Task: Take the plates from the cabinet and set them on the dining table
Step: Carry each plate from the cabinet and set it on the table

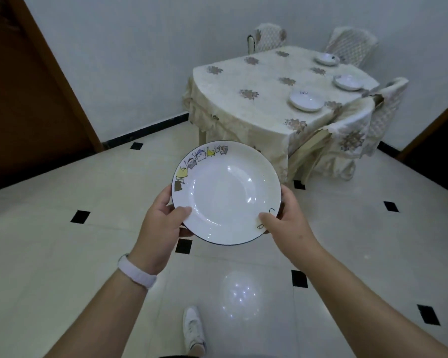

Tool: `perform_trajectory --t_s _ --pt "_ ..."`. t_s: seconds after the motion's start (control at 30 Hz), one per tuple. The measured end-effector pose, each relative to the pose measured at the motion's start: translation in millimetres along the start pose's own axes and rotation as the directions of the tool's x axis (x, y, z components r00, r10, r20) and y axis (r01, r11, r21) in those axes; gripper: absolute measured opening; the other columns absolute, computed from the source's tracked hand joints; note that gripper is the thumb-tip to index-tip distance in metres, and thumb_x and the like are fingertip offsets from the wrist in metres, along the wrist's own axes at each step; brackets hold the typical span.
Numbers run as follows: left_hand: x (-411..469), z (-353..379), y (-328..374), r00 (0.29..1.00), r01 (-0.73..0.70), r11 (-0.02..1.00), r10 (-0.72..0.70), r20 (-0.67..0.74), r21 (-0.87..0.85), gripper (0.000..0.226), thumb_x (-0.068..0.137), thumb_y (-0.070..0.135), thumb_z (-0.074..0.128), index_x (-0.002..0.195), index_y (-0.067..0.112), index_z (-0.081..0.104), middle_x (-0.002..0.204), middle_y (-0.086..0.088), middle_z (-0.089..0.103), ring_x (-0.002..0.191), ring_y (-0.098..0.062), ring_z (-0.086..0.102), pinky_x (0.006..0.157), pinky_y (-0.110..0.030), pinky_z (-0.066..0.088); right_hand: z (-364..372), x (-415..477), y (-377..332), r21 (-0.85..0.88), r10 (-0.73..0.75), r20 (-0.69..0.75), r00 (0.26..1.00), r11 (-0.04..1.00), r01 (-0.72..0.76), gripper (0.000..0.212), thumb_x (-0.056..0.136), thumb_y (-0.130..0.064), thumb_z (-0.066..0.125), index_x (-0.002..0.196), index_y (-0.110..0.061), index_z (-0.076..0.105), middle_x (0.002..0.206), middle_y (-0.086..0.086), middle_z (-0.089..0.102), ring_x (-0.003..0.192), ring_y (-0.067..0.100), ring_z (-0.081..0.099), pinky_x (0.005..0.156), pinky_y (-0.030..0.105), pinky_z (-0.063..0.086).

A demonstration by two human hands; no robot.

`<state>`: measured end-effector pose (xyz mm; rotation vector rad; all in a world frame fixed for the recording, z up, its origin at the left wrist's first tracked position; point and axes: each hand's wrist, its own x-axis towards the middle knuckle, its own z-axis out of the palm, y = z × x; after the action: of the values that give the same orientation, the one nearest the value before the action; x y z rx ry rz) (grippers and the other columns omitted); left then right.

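Observation:
I hold a white deep plate (pixel 225 192) with a dark rim and small cartoon figures along its edge, level in front of me above the floor. My left hand (pixel 161 223) grips its left edge with the thumb on the rim, and my right hand (pixel 285 218) grips its right edge the same way. Ahead and to the right stands the dining table (pixel 246 73) under a cream flowered cloth. Three white plates lie on it along its right side: a near plate (pixel 305 100), a middle plate (pixel 348 81) and a far plate (pixel 327 58).
Cloth-covered chairs stand around the table: two at the right side (pixel 352 135), two at the back (pixel 267 37). A brown wooden door (pixel 29 94) is at the left. The floor (pixel 62 254) is glossy cream tile with black insets. My white shoe (pixel 193 326) shows below.

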<state>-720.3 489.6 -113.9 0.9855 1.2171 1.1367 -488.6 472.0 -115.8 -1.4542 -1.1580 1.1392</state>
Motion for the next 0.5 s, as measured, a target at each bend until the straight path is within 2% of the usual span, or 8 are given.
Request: perform_trajectory --t_s 0.1,0.2,0.3,0.4,0.5 --pt "42.9 -27.5 14.4 1.000 -0.007 1.000 0.007 -0.015 0.013 0.051 0.091 -0.001 0.051 0.123 0.037 0.058 0.103 0.001 0.073 0.082 -0.021 0.066 0.070 -0.042 0.056 31.5 42.6 -16.2 0.004 -0.012 0.026 1.000 1.000 0.011 0.058 0.085 0.006 0.054 0.117 -0.041 0.049 0.092 -0.019 0.068 0.085 0.009 0.063 0.064 0.025 0.054" --pt "80.7 -51.1 30.8 0.999 -0.026 1.000 0.027 -0.031 0.009 0.050 0.091 -0.002 0.050 0.121 0.038 0.059 0.102 0.000 0.073 0.082 -0.021 0.066 0.069 -0.042 0.057 61.8 80.2 -27.5 0.015 -0.055 0.045 0.997 0.998 0.055 0.058 0.084 0.005 0.055 0.119 -0.041 0.050 0.099 -0.012 0.068 0.089 0.014 0.064 0.067 0.029 0.055" --pt "113.9 -66.4 44.9 0.998 -0.047 0.999 0.047 -0.029 0.016 0.051 0.091 -0.002 0.050 0.123 0.036 0.058 0.104 0.000 0.072 0.084 -0.023 0.066 0.071 -0.044 0.057 82.2 111.7 -34.9 0.021 -0.069 0.027 0.997 0.997 0.069 0.060 0.084 0.003 0.057 0.117 -0.046 0.048 0.099 -0.015 0.067 0.092 0.016 0.065 0.068 0.030 0.057" --pt "144.4 -71.3 55.0 0.999 -0.053 0.998 0.053 -0.005 0.030 0.053 0.091 -0.002 0.050 0.121 0.041 0.059 0.107 0.000 0.072 0.087 -0.025 0.066 0.074 -0.048 0.056 90.0 140.1 -39.5 0.041 -0.058 0.015 0.998 0.998 0.057 0.062 0.084 0.003 0.057 0.130 -0.037 0.046 0.101 -0.011 0.068 0.096 0.024 0.066 0.073 0.039 0.058" --pt "176.3 -69.5 59.9 0.999 -0.053 0.998 0.052 0.014 0.044 0.052 0.091 -0.001 0.051 0.119 0.042 0.059 0.108 -0.002 0.072 0.090 -0.028 0.066 0.079 -0.055 0.055 91.3 170.3 -43.4 0.060 -0.055 0.004 0.998 0.997 0.055 0.062 0.084 0.005 0.056 0.132 -0.031 0.046 0.103 -0.005 0.069 0.099 0.028 0.065 0.076 0.046 0.058"
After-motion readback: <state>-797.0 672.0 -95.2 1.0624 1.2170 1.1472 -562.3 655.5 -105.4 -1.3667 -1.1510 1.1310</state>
